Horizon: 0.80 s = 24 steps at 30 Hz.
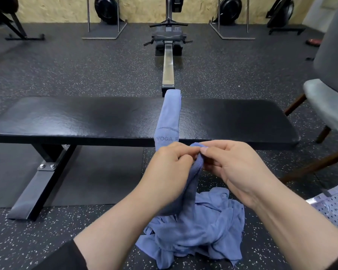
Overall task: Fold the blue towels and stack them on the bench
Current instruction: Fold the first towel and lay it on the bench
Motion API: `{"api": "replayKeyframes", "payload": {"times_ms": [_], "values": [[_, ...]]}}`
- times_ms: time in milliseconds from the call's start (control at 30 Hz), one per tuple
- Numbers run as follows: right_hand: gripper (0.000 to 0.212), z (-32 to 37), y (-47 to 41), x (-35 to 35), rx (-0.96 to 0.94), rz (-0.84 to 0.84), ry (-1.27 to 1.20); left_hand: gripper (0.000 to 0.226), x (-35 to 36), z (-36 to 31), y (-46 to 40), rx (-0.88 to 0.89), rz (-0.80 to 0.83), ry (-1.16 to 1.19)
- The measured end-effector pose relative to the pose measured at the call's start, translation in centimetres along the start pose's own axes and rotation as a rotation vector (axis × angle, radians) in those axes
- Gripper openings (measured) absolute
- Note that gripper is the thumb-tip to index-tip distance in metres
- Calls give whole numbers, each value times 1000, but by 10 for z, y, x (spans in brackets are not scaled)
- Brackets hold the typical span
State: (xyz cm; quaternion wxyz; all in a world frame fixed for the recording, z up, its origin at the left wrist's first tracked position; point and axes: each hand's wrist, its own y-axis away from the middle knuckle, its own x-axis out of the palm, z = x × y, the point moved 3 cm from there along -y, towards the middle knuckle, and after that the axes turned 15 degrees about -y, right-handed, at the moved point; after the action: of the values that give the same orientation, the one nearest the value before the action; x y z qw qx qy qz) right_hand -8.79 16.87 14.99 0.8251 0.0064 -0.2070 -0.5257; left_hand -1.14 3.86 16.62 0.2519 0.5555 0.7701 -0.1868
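Crumpled blue cloth towels (199,227) lie in a loose heap on the speckled black rubber floor (47,240), on the near side of the long black padded desk (86,117) and closest to the camera, between the two forearms. Above that heap, just in front of the desk's near edge, the left hand (170,168) and the right hand (236,168) meet almost knuckle to knuckle. Both pinch the top edge of one blue towel with "YOGA" lettering (169,117), thumbs and fingertips clamped on the cloth. From the hands, one length of this towel runs away across the desk top as a narrow strip, its far end reaching the desk's far edge; the other length hangs down from the hands toward the heap on the floor. Beyond the desk, a rowing machine with a silver rail (168,61) points straight at the desk's middle. To the right of the desk stands a grey upholstered chair with dark wooden legs (328,102).
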Motion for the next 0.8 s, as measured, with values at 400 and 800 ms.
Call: {"api": "replayKeyframes", "payload": {"times_ms": [400, 800], "values": [[12, 18, 3, 2, -105, 189, 395, 8, -9, 21, -8, 119, 149, -231], [14, 41, 10, -11, -378, 155, 822, 35, -13, 24, -3, -26, 222, 13]]}}
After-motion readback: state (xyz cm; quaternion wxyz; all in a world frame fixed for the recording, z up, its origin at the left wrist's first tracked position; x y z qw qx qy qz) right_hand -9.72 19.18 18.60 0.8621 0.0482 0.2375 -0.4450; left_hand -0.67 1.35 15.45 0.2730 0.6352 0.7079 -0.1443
